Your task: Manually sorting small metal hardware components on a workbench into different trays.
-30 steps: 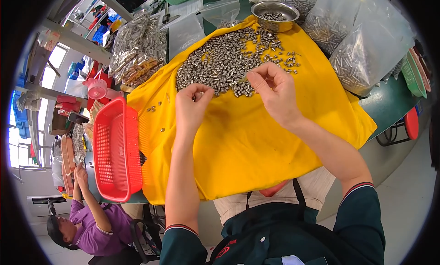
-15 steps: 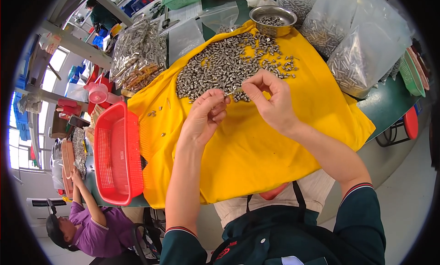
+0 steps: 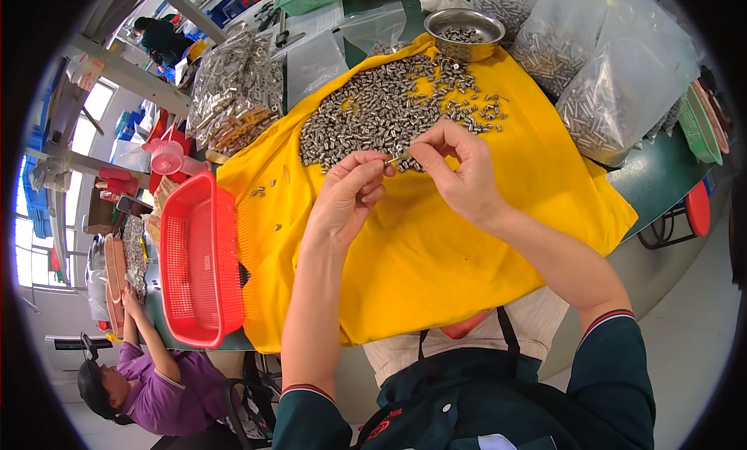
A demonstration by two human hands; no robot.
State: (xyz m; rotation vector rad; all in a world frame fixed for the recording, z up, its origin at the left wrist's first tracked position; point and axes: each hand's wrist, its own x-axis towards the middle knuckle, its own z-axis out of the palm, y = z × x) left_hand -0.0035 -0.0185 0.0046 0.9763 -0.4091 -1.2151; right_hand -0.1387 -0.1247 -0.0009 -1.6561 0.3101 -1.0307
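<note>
Both my hands meet over the near edge of a heap of small silver metal cylinders [image 3: 373, 112] spread on a yellow cloth [image 3: 443, 271]. My left hand [image 3: 342, 197] is closed in a pinch, thumb against forefinger, on the left end of a thin metal pin [image 3: 391, 161]. Closed too, my right hand [image 3: 467, 178] pinches at the other side of it; what those fingertips hold is too small to make out. A few loose cylinders [image 3: 261, 192] lie left of my left hand.
A red plastic basket [image 3: 201, 263] stands at the left. Behind the heap is a steel bowl [image 3: 464, 35] with more cylinders. Clear bags of metal parts [image 3: 603, 108] stand at the right, and bagged parts [image 3: 233, 92] lie far left. A co-worker [image 3: 156, 392] sits at lower left.
My hands stay almost in place, with only slight finger movement around the pin. In the far background at upper left, another person has leaned over.
</note>
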